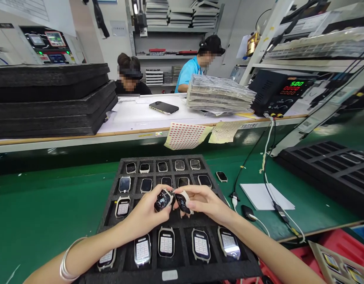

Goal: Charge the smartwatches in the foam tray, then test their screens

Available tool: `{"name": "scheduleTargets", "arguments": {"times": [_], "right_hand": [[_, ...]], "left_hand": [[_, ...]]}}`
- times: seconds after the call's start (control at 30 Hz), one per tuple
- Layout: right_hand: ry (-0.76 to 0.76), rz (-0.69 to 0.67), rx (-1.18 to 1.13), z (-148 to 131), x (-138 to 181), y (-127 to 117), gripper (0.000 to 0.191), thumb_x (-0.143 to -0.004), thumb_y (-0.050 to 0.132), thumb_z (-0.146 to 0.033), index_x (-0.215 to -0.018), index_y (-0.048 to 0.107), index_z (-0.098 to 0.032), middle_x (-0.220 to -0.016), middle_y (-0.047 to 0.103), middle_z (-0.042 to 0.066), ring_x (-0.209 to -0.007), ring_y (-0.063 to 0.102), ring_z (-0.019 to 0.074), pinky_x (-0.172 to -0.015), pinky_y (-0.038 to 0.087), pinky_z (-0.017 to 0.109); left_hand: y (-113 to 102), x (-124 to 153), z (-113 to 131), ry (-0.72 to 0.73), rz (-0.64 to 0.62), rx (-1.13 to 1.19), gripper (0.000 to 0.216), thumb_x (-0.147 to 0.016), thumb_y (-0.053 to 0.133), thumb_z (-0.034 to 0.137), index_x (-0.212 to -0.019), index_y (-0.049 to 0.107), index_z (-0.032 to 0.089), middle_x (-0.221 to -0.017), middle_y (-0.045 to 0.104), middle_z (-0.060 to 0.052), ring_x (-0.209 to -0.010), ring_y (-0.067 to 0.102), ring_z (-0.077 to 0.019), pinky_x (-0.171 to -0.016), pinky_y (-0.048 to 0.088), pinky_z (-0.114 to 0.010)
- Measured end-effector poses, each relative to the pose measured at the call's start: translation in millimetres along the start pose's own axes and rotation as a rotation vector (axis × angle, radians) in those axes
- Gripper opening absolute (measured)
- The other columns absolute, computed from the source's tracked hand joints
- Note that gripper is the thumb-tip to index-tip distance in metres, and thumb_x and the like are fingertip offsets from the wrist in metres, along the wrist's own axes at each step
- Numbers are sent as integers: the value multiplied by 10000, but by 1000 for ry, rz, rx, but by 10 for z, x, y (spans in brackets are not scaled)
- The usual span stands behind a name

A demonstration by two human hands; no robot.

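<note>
A green bench mat (36, 205) fills the foreground, below a white-topped rear bench (131, 122). A black foam tray (167, 161) sits on the mat, with open mat to its left and a white sheet (266, 196) to its right. Above the tray, the left hand (144, 215), partly closed, grips a smartwatch (162, 200); the right hand (205, 201), partly closed, grips a second smartwatch (182, 203) just beside it.

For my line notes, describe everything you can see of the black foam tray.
The black foam tray is a rectangular block cut into rows of pockets. Smartwatch bodies fill them: dark faces far, pale patterned faces in silver frames near. It lies on a green mat and bears a white label.
</note>
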State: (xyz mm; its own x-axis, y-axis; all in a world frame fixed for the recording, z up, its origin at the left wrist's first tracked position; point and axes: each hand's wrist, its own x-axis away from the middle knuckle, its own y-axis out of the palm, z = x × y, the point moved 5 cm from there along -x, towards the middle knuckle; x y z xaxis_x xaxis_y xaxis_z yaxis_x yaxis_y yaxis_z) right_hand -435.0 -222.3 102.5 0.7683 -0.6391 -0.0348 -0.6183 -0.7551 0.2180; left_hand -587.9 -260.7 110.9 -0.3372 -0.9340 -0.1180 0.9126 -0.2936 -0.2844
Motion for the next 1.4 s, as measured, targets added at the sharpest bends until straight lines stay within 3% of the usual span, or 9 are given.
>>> {"name": "scheduleTargets", "arguments": {"times": [0.17, 0.4, 0.57, 0.87, 1.07, 1.23, 1.3, 1.4], "right_hand": [[-20, 19, -2, -11, 4, -11, 384, -817, 697, -274, -1171, 620, -146, -934, 688, 95, -752, 657, 172, -618, 497, 246], [10, -5, 40, -15, 6, 10, 391, -824, 692, -284, -1179, 606, -145, -932, 684, 85, -759, 648, 165, -641, 480, 248], [20, 5, 44, -8, 9, 3, 366, -819, 698, -274, -1150, 620, -139, -933, 686, 85, -750, 646, 160, -649, 477, 249], [6, -21, 32, 16, 24, -10, 412, -821, 696, -307, -1191, 610, -148, -958, 682, 90, -769, 648, 162, -692, 494, 269], [-28, -28, -5, 1, 47, -24, 431, -820, 695, -341, -1191, 603, -142, -917, 688, 90, -720, 645, 149, -659, 484, 254], [-30, -35, -44, 15, 48, -20, 445, -812, 700, -362, -1186, 614, -137, -888, 696, 88, -667, 647, 144, -612, 484, 238], [-8, -55, -102, 26, 41, 2, 517, -815, 695, -389, -1253, 562, -148, -903, 694, 93, -671, 657, 155, -619, 490, 255], [15, -49, -211, 31, 29, 25, 559, -823, 691, -384, -1296, 506, -151, -964, 684, 113, -754, 671, 181, -734, 492, 317]], "left_hand": [[-29, 12, -33, -48, 50, -30, 340, -828, 527, 197, -1166, 489, 193, -1005, 643, -40, -866, 598, -191, -743, 457, -277], [-53, 21, -60, -79, 70, -60, 374, -816, 528, 194, -1186, 481, 192, -997, 648, -39, -912, 595, -202, -752, 452, -275], [-48, 16, -21, -46, 42, -62, 335, -806, 526, 172, -1139, 501, 197, -1013, 654, -35, -946, 594, -209, -830, 442, -297], [-14, 48, -29, -50, 19, -33, 319, -812, 511, 155, -1126, 508, 212, -1009, 653, -36, -919, 595, -208, -798, 446, -287], [-17, 78, -109, -110, 88, -3, 330, -836, 547, 263, -1159, 509, 208, -943, 633, -44, -772, 583, -188, -585, 426, -242], [20, 85, -173, -187, 128, 79, 390, -816, 602, 356, -1164, 504, 210, -625, 528, 51, -406, 403, -88, -390, 281, -200], [39, 69, -205, -233, 134, 159, 485, -788, 641, 403, -1199, 475, 207, -571, 487, 74, -376, 393, -86, -376, 303, -196], [69, 26, -206, -255, 105, 367, 524, -733, 702, 393, -1165, 494, 179, -638, 556, 33, -481, 509, -117, -430, 397, -210]]}}
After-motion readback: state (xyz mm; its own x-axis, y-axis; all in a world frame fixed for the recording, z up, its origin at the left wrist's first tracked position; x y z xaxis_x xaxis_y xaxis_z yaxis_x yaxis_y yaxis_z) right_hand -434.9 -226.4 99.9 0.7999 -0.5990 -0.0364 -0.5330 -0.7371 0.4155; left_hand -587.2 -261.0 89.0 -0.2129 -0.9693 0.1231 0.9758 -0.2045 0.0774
